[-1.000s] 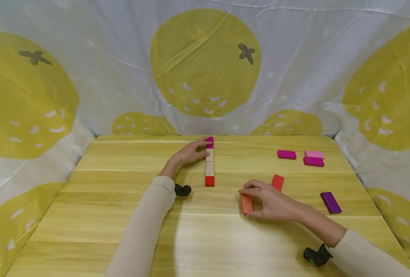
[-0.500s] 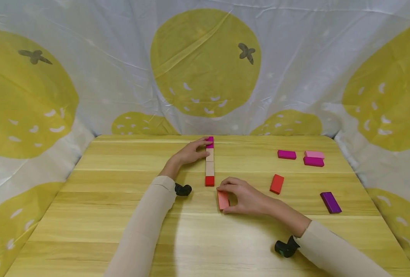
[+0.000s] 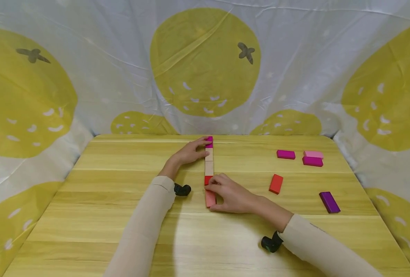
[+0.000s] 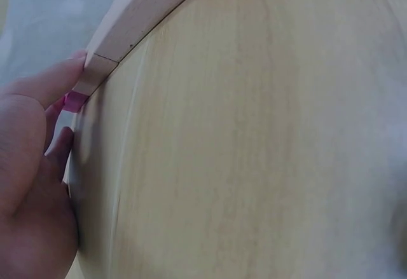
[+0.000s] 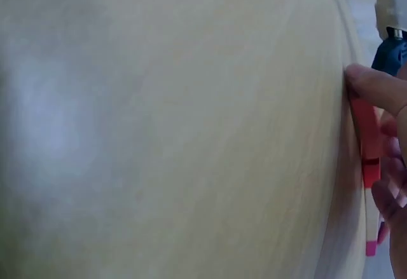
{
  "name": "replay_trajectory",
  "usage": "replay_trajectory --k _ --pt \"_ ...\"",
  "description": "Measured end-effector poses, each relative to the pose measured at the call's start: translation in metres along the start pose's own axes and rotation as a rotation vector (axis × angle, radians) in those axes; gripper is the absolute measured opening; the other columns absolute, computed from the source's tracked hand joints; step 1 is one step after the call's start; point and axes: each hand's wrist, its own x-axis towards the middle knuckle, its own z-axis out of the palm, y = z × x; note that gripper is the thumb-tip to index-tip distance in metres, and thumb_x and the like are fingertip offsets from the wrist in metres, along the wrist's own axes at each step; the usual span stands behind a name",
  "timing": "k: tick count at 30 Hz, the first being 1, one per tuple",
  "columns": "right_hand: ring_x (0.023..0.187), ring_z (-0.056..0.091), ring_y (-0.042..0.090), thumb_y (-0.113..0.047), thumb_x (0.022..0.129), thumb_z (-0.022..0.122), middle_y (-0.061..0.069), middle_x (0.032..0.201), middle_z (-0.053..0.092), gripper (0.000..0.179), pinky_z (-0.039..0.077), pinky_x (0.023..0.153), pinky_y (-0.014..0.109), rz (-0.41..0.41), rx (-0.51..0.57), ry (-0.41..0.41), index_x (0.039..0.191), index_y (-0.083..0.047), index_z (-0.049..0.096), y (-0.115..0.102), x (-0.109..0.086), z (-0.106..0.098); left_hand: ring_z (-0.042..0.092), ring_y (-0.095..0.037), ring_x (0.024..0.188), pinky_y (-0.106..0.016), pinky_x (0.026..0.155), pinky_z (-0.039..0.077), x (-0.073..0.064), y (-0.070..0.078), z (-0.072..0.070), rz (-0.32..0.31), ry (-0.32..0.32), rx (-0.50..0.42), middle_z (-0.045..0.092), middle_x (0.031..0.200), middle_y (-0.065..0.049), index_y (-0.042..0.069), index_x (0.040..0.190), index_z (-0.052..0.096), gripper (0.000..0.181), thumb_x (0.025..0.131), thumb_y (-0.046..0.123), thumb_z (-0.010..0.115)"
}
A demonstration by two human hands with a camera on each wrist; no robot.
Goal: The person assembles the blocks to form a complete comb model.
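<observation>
A row of wooden blocks runs toward me in the head view: a magenta block (image 3: 209, 139), two plain wood blocks (image 3: 209, 168), then a red block (image 3: 207, 179). My left hand (image 3: 191, 152) rests at the far end of this row, its thumb touching a plain block and its fingers at the magenta one. Thumb and fingertip of my right hand (image 3: 235, 195) pinch a salmon-pink block (image 3: 210, 199) by its two ends, in line with the red block's near end. A fingertip covers the joint in the head view; the right wrist view shows the salmon block (image 5: 367, 126) close against the red.
Right of the row lie an orange-red block (image 3: 276, 184), a purple block (image 3: 329, 202) and a magenta block (image 3: 286, 154). Farther right, a light pink block (image 3: 313, 154) sits against another magenta block (image 3: 312, 161). A patterned cloth (image 3: 122, 77) hangs behind the wooden table (image 3: 97, 215).
My right hand has carried the salmon-pink block leftward to the near end of the row, uncovering the orange-red block. My left hand has stayed in place.
</observation>
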Motion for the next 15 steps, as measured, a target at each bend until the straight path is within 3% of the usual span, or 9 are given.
replay_trajectory --k 5,15 --pt "0.112 0.048 0.018 -0.044 0.091 0.08 0.0 0.12 0.054 0.059 0.046 0.095 0.031 0.003 -0.027 0.003 0.135 -0.007 0.068 0.002 -0.005 -0.001 0.022 -0.032 0.154 -0.049 0.122 0.023 0.001 0.0 0.001 0.008 -0.001 -0.005 0.026 0.169 -0.009 0.008 0.155 0.049 0.053 0.106 0.024 0.063" --pt "0.109 0.061 0.018 -0.036 0.097 0.075 0.002 0.118 0.068 0.046 0.051 0.097 0.034 -0.009 -0.081 0.001 0.132 -0.006 0.07 0.003 -0.01 -0.003 0.02 -0.031 0.154 -0.048 0.123 0.021 0.001 0.0 0.0 -0.014 -0.004 -0.01 0.025 0.169 -0.008 0.008 0.155 0.049 0.054 0.106 0.024 0.062"
